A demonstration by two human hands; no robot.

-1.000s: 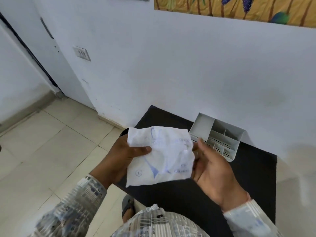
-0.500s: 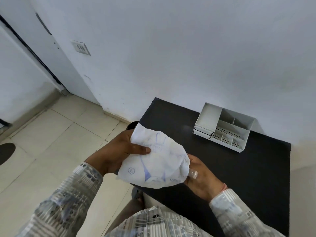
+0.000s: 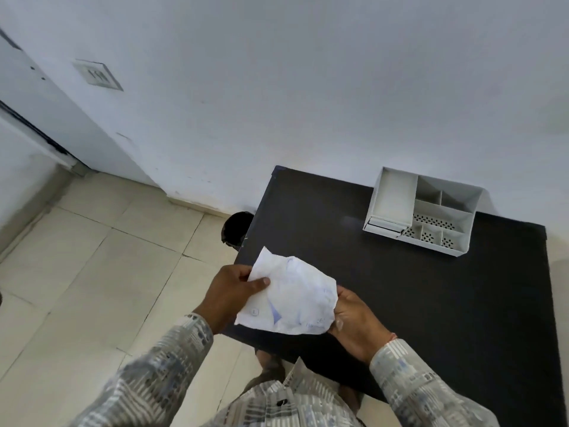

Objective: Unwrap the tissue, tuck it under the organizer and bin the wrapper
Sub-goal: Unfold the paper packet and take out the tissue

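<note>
A white tissue pack (image 3: 292, 295) with faint blue print, in its crinkled wrapper, hangs over the near left edge of the black table (image 3: 431, 297). My left hand (image 3: 234, 291) pinches its left side with the thumb on top. My right hand (image 3: 354, 318) grips its right end from below, fingers curled. The white plastic organizer (image 3: 421, 211), with several compartments, stands at the table's far side against the wall, well apart from my hands. A round black bin (image 3: 235, 228) stands on the floor beside the table's left edge, partly hidden by the tabletop.
A white wall (image 3: 308, 87) rises right behind the table. Beige floor tiles (image 3: 107, 272) spread to the left, with a door frame (image 3: 37, 131) in the far left corner. A wall switch (image 3: 98, 75) sits upper left. My patterned shirt fills the bottom of the view.
The view has tilted down and the pack has dropped lower, over the table edge. My right hand has slid from the pack's side to underneath its right end. The pack looks more bunched.
</note>
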